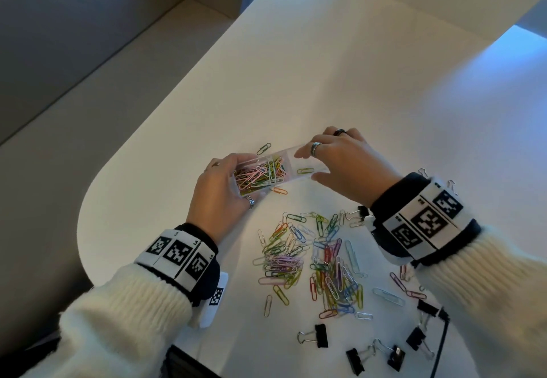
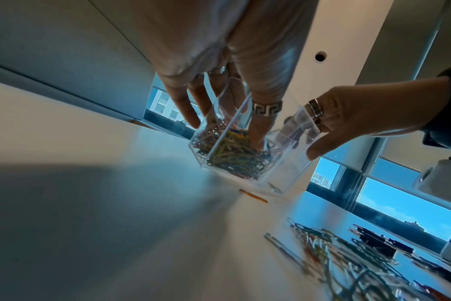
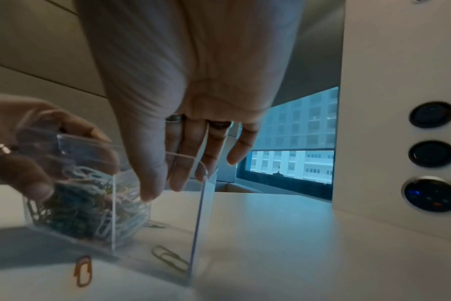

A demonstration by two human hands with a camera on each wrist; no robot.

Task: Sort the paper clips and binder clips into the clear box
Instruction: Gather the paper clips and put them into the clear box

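Note:
The clear box lies across the white table between both hands. Its left compartment is packed with coloured paper clips; the right one holds a single clip. My left hand grips the left end, thumb on the near wall and fingers on the far wall. At the right end, my right hand holds the box between thumb and fingers. In the wrist views the box sits low on the table. A loose pile of paper clips lies nearer me, with black binder clips beyond it.
A green clip lies behind the box and an orange clip in front of it. A black cable runs at the lower right. The table's rounded edge is at the left. A panel with round buttons stands to the right.

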